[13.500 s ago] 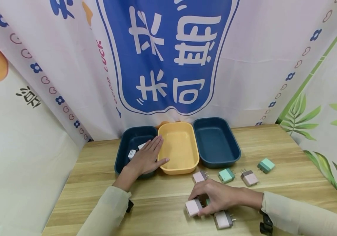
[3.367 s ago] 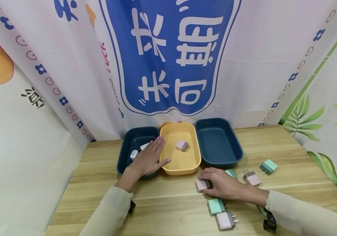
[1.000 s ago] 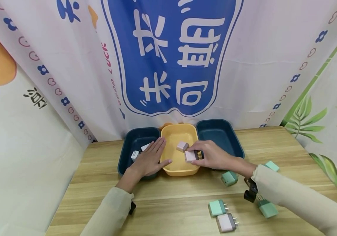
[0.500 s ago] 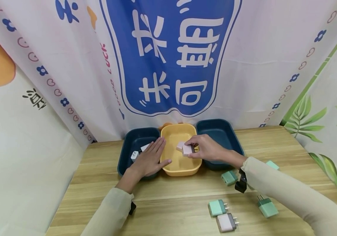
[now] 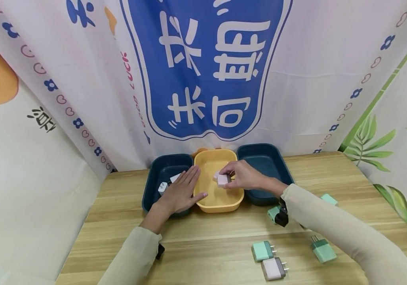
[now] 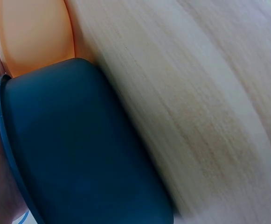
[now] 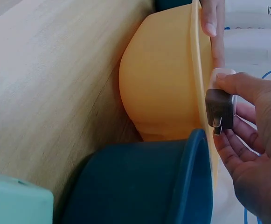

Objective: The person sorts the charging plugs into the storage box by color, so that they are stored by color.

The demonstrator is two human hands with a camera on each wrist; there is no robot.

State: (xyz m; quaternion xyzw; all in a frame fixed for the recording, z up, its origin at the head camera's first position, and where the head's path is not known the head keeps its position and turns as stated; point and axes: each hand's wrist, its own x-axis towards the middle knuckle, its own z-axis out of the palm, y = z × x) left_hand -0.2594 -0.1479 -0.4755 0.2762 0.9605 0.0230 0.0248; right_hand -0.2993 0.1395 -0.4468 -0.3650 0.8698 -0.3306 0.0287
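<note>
My right hand (image 5: 246,176) pinches a pink and grey plug charger (image 5: 222,180) over the yellow bin (image 5: 217,208). In the right wrist view, the grey end of this charger (image 7: 220,108) and its prongs point back toward the camera. Behind it, partly covered, a second pink charger (image 5: 215,175) lies in the bin. My left hand (image 5: 180,190) rests flat, fingers straight, across the neighbouring rims of the yellow bin and the left dark blue bin (image 5: 146,196). White chargers (image 5: 162,187) sit in that blue bin, partly under the hand.
The right dark blue bin (image 5: 265,160) adjoins the yellow one. On the wooden table lie a pink charger (image 5: 272,269) and several green chargers, one (image 5: 260,251) beside it, one (image 5: 324,251) further right and one (image 5: 272,213) partly behind the right wrist. A curtain hangs behind.
One pink charger went into the yellow bin earlier. My right hand then picked another off the table and carried it over that bin, lately edging left. My left hand stayed put.
</note>
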